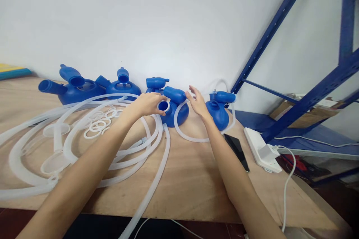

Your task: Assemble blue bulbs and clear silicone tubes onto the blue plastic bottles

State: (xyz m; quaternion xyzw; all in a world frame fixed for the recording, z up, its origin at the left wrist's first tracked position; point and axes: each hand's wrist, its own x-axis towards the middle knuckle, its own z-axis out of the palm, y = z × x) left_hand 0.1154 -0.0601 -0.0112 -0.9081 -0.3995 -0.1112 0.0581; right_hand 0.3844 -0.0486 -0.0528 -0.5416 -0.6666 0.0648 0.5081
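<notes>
My left hand (153, 104) is closed around the white-rimmed mouth of a blue bottle (179, 115) near the middle of the table. Just right of that bottle's raised blue spout piece (174, 94), my right hand (197, 101) is open with its fingers apart and holds nothing. A thin clear tube (193, 140) loops from beside the middle bottle toward another blue bottle (219, 115) on the right. Behind my left hand is a further blue piece (156, 82). Coiled translucent hoses (131, 173) lie under and beside my left forearm.
Two more blue bottles (81, 91) stand at the back left against the wall. White rings (97, 127) lie among the hoses. A phone (237, 151) and a white power strip (260, 151) are at the right, beside blue shelving (303, 99).
</notes>
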